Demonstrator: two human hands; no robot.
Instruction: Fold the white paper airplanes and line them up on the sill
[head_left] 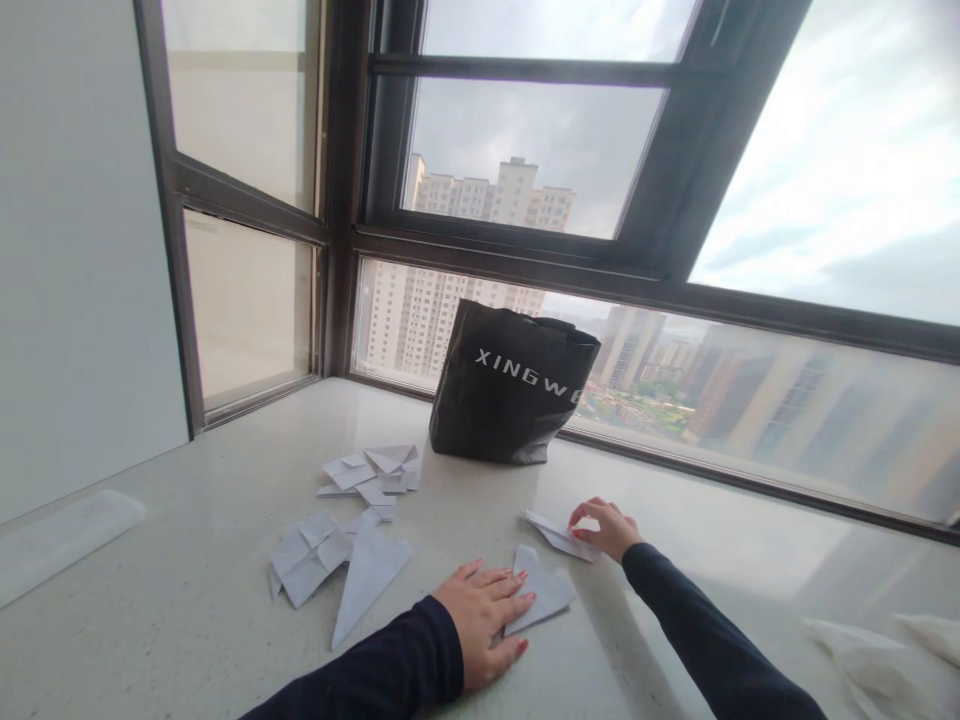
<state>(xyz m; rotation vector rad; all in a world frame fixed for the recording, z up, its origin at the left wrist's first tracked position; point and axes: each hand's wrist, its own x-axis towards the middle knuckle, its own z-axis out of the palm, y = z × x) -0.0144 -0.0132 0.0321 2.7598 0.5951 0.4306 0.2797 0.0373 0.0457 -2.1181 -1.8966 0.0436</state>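
Observation:
My left hand (pixel 486 622) lies flat with its fingers stretched out, the fingertips over the left part of a white folded paper (pixel 551 592). Farther right, my right hand (pixel 611 530) pinches a narrow folded paper (pixel 556 533) between thumb and fingers, close to the surface. To the left of my left hand lies a long pointed folded paper (pixel 369 580). Next to it is a squarish paper with crossing creases (pixel 309 555). Behind these sits a small heap of folded papers (pixel 375 475), overlapping one another.
A black bag with white lettering (pixel 510 385) stands upright by the window on the pale stone surface (pixel 217 560). A translucent wrapped strip (pixel 71 540) lies at the far left. Crumpled whitish plastic (pixel 874 660) is at the lower right. Dark window frames (pixel 787 325) border the surface.

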